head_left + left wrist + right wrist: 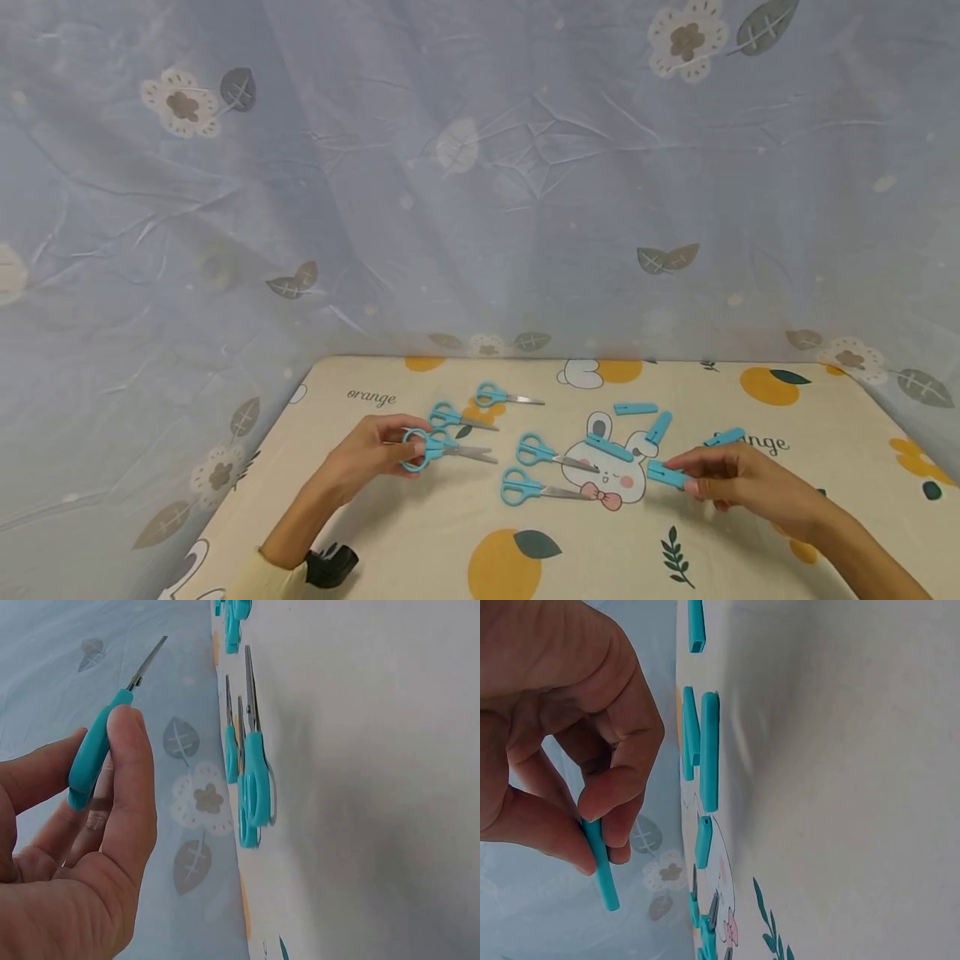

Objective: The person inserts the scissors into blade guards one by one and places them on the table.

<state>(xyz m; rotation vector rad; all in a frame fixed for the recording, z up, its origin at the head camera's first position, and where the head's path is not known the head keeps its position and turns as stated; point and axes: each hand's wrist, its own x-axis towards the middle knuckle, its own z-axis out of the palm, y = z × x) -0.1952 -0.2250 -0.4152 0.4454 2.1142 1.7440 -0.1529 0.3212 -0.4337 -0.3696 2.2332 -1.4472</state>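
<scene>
My left hand (378,454) pinches a pair of scissors (437,450) by its light-blue handles, held above the cloth. The blades are slightly spread and point right; in the left wrist view, thumb and fingers press the handle (94,754) from both sides. Several similar scissors (534,492) lie on the table between the hands, blades bare. On the right, my right hand (742,483) holds a light-blue blade cover (666,474) between thumb and fingers. The right wrist view shows this cover (604,874) off the table. More blue covers (610,447) lie just beyond that hand.
A cream cloth (420,542) printed with oranges, leaves and a rabbit covers the table. Behind it and to the left hangs a blue-grey flowered sheet (480,250). A black device (332,567) is at the left wrist, by the yellow sleeve (266,579).
</scene>
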